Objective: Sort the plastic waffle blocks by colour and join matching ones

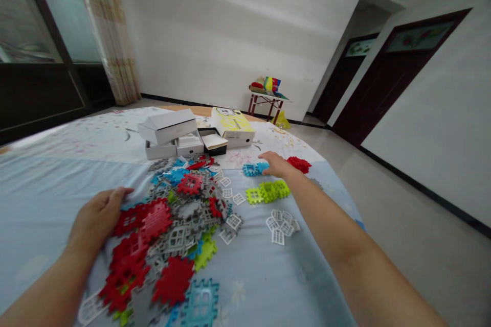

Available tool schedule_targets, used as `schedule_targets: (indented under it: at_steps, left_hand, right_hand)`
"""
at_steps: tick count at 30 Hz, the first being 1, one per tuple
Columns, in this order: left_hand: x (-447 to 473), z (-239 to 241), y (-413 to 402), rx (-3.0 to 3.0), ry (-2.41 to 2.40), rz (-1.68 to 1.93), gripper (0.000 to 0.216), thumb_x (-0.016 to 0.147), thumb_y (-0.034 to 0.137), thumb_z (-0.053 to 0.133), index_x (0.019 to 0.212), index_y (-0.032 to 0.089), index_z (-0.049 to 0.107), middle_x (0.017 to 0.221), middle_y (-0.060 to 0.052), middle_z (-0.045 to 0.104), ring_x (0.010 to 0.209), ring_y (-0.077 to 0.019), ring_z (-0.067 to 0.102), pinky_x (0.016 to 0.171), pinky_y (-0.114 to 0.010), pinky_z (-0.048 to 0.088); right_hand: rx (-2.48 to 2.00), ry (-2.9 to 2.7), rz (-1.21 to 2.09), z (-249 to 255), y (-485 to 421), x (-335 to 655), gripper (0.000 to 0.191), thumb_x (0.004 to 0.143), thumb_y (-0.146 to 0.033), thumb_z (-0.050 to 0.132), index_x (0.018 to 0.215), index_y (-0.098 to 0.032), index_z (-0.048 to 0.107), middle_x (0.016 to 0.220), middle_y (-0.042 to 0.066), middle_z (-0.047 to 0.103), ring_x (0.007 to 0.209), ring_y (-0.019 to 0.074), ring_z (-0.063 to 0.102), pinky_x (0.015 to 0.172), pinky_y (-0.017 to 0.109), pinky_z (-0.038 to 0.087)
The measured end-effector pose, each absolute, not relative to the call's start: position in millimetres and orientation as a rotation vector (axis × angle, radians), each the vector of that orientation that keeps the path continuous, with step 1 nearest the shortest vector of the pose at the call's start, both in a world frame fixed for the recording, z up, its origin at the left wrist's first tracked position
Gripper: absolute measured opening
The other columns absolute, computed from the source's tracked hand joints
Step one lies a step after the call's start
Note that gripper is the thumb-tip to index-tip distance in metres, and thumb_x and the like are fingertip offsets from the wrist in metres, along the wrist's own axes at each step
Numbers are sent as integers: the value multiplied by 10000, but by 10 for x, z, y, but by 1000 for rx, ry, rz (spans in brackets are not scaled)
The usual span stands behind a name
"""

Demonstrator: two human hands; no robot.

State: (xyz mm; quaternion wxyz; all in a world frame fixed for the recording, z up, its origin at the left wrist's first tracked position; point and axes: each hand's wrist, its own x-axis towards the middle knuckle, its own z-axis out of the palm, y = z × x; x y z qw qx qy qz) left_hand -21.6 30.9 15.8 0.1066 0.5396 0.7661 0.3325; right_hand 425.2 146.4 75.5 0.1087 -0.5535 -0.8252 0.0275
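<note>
My left hand (97,214) rests at the left edge of a mixed pile of plastic interlocking building pieces, beside the red pieces (157,219). Its fingers are loosely stretched out, and nothing shows in them. Across the cloth my right hand (276,165) reaches over the right end of a short row of blue pieces (251,169). Thumb and forefinger are apart there, and the other fingers are partly hidden. Just nearer lies a row of lime-green pieces (267,191). White window-frame pieces (283,226) form a small group below it, and a red stack (298,164) sits beyond my right wrist.
White boxes (169,130), a black box (215,150) and a yellow-and-white box (233,127) stand behind the pile. A light blue cloth (264,286) covers the round table. A small side table (268,96) with colourful items stands by the wall.
</note>
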Motion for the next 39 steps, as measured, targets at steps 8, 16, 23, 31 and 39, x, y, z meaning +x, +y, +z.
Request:
schedule_targets:
  at_steps: [8, 16, 23, 31, 39]
  left_hand:
    - [-172, 186, 305, 1580, 2266, 985, 471, 811, 442, 302, 1010, 186, 642, 1050, -83, 639, 1020, -238, 553, 901, -372, 409]
    - [-40, 414, 218, 1970, 2357, 994, 478, 828, 432, 257, 1010, 168, 612, 1055, -98, 607, 1050, -237, 516, 912, -358, 390]
    - [917, 1089, -19, 2598, 1784, 952, 402, 827, 445, 337, 977, 193, 612, 1013, -65, 621, 951, -191, 548, 884, -295, 383]
    - [2071, 1018, 199, 2753, 1458, 277, 377, 816, 414, 376, 961, 204, 653, 999, -105, 652, 968, -225, 558, 868, -364, 363]
    - [2378, 759, 540, 2691, 1684, -132, 275, 687, 361, 556, 838, 162, 671, 928, -156, 670, 916, -275, 591, 834, -424, 363]
  right_hand:
    - [-1348, -1972, 243, 803, 495, 4336, 251, 788, -303, 502, 940, -159, 640, 826, 48, 659, 709, 137, 580, 682, 265, 448]
    - [-1438, -1554, 540, 455, 120, 4580, 293, 750, -365, 497, 858, -130, 635, 609, 18, 618, 532, 126, 538, 508, 234, 410]
    - [-1427, -1489, 614, 225, 97, 4690, 317, 743, -383, 496, 854, -123, 639, 607, 24, 613, 564, 137, 555, 558, 250, 428]
    - [-1498, -1429, 596, 37, 209, 4893, 312, 727, -370, 494, 842, -122, 644, 590, 19, 613, 571, 149, 565, 578, 263, 433]
    - [-1517, -1498, 608, 25, 206, 4894, 282, 730, -354, 486, 799, -134, 648, 583, 10, 611, 565, 140, 555, 565, 246, 419]
